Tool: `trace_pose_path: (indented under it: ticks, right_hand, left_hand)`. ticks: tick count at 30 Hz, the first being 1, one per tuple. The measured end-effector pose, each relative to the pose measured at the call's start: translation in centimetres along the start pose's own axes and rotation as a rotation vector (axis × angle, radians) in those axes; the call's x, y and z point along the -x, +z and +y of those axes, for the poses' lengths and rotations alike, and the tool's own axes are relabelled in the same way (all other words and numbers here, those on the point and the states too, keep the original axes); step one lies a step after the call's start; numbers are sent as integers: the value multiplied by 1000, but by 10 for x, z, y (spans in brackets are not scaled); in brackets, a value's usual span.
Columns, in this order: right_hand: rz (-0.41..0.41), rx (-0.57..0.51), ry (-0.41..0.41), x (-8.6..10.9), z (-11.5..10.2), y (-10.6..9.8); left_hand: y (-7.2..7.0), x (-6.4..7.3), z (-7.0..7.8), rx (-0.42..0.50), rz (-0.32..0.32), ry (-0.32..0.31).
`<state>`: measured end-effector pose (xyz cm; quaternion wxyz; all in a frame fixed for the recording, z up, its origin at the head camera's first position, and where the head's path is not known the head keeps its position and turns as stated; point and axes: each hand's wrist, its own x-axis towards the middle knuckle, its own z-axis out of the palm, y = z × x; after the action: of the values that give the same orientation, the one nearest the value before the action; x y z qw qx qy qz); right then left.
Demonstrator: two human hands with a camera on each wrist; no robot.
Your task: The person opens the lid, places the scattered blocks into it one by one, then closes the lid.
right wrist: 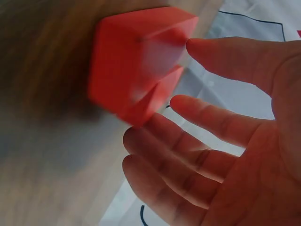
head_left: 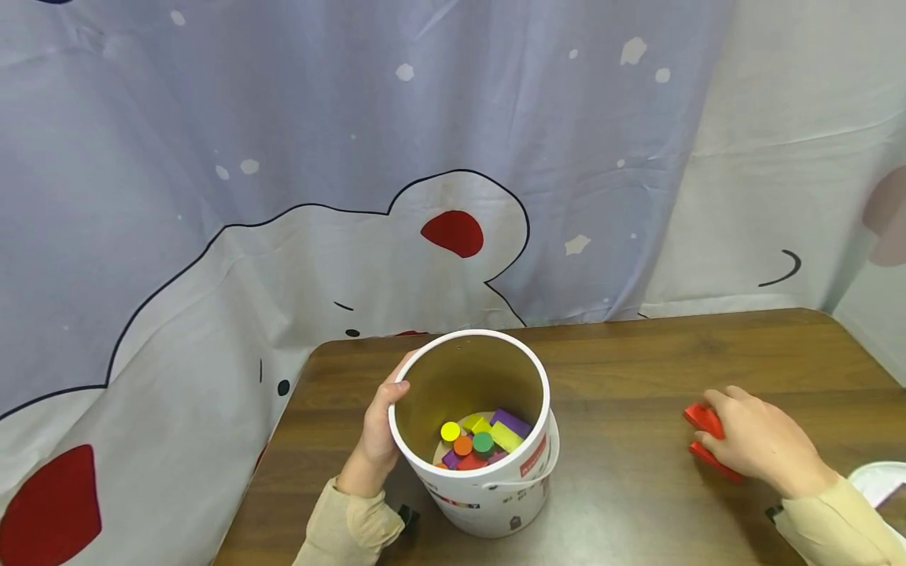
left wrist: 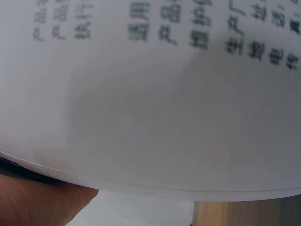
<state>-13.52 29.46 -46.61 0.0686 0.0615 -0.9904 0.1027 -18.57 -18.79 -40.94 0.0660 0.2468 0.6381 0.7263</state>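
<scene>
A white bucket (head_left: 470, 338) with a thin handle stands on the table, its mouth tilted toward me. My left hand (head_left: 382, 428) grips its rim from the left, thumb over the edge. In the left wrist view the bucket's printed side (left wrist: 155, 117) fills most of the picture, the thumb (left wrist: 42, 200) below it. Inside lie several wooden blocks (head_left: 484, 444) in yellow, green, orange, purple and red. Far to the right, my right hand (head_left: 764, 440) reaches over two red blocks (right wrist: 117, 61) on the table. Its fingers are spread and slightly bent, with the thumb tip at one block's edge.
The brown wooden table (head_left: 623, 377) reaches back to a patterned curtain (head_left: 318, 118). A white round object (head_left: 878, 475), perhaps a lid, is partly in view at the right edge, beside the right sleeve. The bucket's handle (head_left: 555, 452) hangs down its right side.
</scene>
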Motion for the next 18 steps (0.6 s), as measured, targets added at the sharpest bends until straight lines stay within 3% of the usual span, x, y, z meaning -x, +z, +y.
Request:
trace_pose_path:
  ticks: [9, 18]
  right_hand:
    - [-19, -36, 18, 10, 15, 4]
    - [-30, -52, 16, 8, 24, 5]
  left_hand:
    - [-1, 1, -1, 0, -11, 20]
    - [-3, 0, -6, 3, 1, 13]
